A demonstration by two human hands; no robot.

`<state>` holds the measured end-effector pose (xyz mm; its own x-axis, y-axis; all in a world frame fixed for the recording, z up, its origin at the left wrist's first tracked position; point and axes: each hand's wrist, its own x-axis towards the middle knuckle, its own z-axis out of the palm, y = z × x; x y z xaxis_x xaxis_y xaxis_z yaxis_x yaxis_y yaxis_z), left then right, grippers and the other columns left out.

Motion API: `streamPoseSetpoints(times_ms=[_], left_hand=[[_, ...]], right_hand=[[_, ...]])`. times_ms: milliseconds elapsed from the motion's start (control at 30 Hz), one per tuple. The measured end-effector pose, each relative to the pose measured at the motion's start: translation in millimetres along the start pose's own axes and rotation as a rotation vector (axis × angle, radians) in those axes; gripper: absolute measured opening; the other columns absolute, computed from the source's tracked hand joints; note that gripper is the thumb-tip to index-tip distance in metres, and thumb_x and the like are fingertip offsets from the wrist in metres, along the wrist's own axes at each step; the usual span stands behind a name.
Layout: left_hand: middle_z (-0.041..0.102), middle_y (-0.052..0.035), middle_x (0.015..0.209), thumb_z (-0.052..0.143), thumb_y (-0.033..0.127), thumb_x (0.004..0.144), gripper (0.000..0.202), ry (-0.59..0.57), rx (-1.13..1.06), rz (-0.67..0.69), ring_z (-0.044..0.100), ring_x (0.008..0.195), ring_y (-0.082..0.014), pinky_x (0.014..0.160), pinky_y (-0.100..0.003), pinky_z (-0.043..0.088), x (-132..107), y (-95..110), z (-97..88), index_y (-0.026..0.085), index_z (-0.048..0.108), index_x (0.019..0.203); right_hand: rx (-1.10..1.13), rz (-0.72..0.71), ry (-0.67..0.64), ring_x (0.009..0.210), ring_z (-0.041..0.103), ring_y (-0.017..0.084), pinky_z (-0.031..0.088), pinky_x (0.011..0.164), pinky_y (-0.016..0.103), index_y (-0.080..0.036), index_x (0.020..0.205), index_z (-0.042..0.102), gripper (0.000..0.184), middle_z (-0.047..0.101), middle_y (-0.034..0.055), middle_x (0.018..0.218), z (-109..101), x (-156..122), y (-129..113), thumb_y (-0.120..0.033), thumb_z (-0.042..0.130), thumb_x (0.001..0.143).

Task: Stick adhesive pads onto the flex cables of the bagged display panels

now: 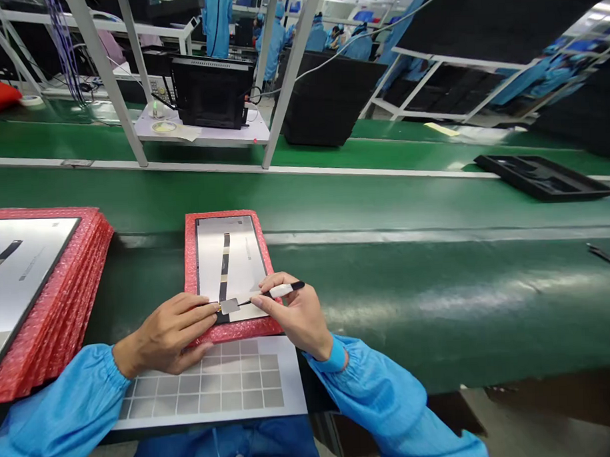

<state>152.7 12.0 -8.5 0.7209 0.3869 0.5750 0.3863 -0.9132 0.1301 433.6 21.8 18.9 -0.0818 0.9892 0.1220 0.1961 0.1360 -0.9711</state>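
A silver-backed display panel (243, 257) with a dark ribbon strip lies on a red bubble-wrap sheet (191, 259). At the panel's near edge sits a small grey rectangular sticker (229, 306). My left hand (176, 329) has its fingers stretched out, fingertips touching the panel beside the sticker's left end. Between thumb and fingers, my right hand (295, 315) grips a white-and-black pen-shaped tool (283, 290), its thin dark tip at the sticker's right side. Below my left hand lies a white sheet (293, 375) carrying rows of grey stickers.
At left stands a stack of red bubble-wrap sheets (93, 262) with another panel (40, 258) on top. A black tray (543, 177) rests at the right back of the green bench (412, 305). Behind the rail, a monitor (213, 92) stands on a shelf; people in blue work farther away.
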Motion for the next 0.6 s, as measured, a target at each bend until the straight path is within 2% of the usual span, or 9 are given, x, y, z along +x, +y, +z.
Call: streamPoseSetpoints(times_ms=[100,167,433,600], left_hand=[[0.076,-0.0182,0.117,0.066,0.022,0.090,0.034,0.032,-0.046,-0.008,0.071,0.112,-0.0315,0.091,-0.048,0.064,-2,1,3.1,0.009,0.068,0.121],[0.078,-0.0169,0.109,0.066,0.021,0.090,0.030,0.073,-0.064,-0.003,0.073,0.109,-0.0307,0.089,-0.046,0.065,-2,0,3.0,0.009,0.069,0.117],[0.079,-0.0152,0.099,0.067,0.017,0.090,0.020,0.110,-0.077,-0.034,0.076,0.102,-0.0304,0.086,-0.044,0.067,3,2,1.8,0.008,0.070,0.107],[0.079,-0.0166,0.103,0.071,0.015,0.089,0.021,0.054,-0.088,-0.049,0.076,0.104,-0.0334,0.089,-0.047,0.067,2,3,0.2,0.005,0.070,0.107]], right_hand=[[0.024,-0.039,0.055,0.090,0.073,0.027,0.058,0.084,0.038,-0.022,0.076,0.070,0.022,0.076,0.0087,0.090,8,0,12,-0.037,0.086,0.078],[0.037,-0.031,0.073,0.096,0.073,0.029,0.058,0.088,0.041,-0.022,0.075,0.069,0.020,0.077,0.0101,0.095,10,-2,21,-0.034,0.086,0.078],[0.010,-0.044,0.049,0.097,0.071,0.028,0.054,0.093,0.044,-0.024,0.077,0.070,0.015,0.075,0.0095,0.098,15,-9,32,-0.027,0.083,0.082],[0.009,-0.055,0.064,0.097,0.071,0.029,0.050,0.098,0.048,-0.025,0.077,0.069,0.015,0.076,0.0076,0.095,17,-11,32,-0.027,0.084,0.082]])
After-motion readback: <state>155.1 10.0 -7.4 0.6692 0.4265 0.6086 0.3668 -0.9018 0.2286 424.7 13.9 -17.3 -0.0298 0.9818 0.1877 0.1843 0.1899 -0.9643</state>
